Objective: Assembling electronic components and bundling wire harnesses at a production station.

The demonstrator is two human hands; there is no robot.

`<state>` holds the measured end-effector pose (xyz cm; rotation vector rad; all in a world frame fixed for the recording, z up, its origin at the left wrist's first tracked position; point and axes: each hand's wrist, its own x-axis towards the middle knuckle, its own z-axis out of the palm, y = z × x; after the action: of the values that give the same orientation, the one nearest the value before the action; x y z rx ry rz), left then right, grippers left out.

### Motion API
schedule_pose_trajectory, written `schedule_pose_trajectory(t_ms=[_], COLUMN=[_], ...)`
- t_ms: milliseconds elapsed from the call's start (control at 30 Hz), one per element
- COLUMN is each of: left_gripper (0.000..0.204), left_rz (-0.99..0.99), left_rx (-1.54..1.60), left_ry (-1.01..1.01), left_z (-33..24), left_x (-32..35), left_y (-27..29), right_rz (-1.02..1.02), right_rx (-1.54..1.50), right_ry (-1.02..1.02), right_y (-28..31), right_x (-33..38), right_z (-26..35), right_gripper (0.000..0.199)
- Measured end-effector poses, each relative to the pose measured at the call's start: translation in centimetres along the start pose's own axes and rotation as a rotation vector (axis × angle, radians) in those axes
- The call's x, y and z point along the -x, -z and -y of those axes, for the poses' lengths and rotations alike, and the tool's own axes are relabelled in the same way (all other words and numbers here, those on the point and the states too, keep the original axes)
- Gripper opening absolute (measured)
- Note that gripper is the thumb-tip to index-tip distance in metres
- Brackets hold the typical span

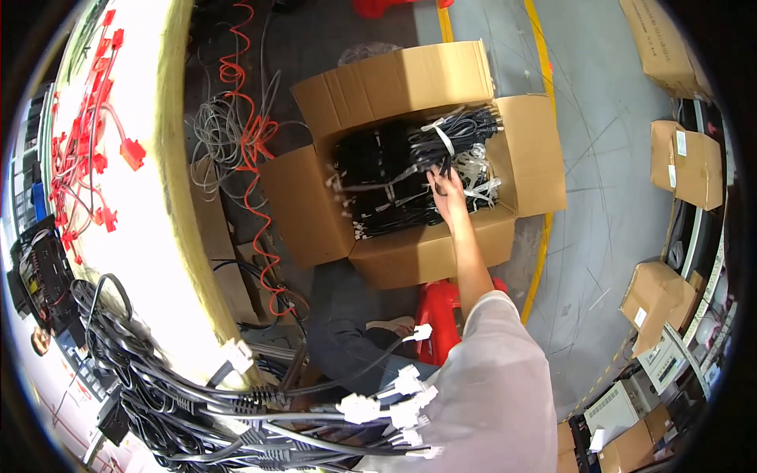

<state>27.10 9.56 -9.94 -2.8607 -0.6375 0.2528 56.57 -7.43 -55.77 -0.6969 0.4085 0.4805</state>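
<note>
My right hand (pixel 447 191) reaches into an open cardboard box (pixel 426 256), its fingers closed on the near end of a bundle of black power cords (pixel 467 126). A pale tie goes around the coiled bundle, which lies toward the box's far right. Packed beneath and beside it are more black cables (pixel 367 162), with white connectors (pixel 477 169) showing along the right side. My left hand is out of the picture. A thick heap of black cables (pixel 165 402) with white plugs (pixel 406 402) hangs over the table edge at the lower left.
The white table (pixel 146 189) runs along the left, with red-connector leads (pixel 98 126) on it. A red coiled hose (pixel 256 197) and tangled grey cable (pixel 217 142) hang beside it. A red stool (pixel 441 315) stands before the box. Cardboard boxes (pixel 686 165) line the right.
</note>
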Motion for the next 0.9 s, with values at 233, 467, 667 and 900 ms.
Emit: schedule_pose_trajectory(t_ms=[233, 467, 667, 900], left_gripper=[0.051, 0.051, 0.038, 0.044], left_rz=[-0.048, -0.039, 0.464, -0.110], left_rx=[0.020, 0.068, 0.527, 1.098], left_ry=[0.031, 0.095, -0.197, -0.261], left_z=[-1.7, -2.8, -2.8, -17.8], left_x=[2.1, 7.6, 9.3, 3.3], left_y=[3.1, 7.2, 9.5, 1.7], right_rz=[0.186, 0.341, 0.402, 0.437], right_rx=[-0.065, 0.065, 0.040, 0.006], right_ry=[-0.054, -0.073, -0.092, -0.116], right_y=[-3.5, -6.8, -9.1, -8.3], right_x=[7.6, 7.5, 8.6, 10.3], right_z=[7.6, 11.6, 14.8, 18.2], right_gripper=[0.045, 0.048, 0.046, 0.054])
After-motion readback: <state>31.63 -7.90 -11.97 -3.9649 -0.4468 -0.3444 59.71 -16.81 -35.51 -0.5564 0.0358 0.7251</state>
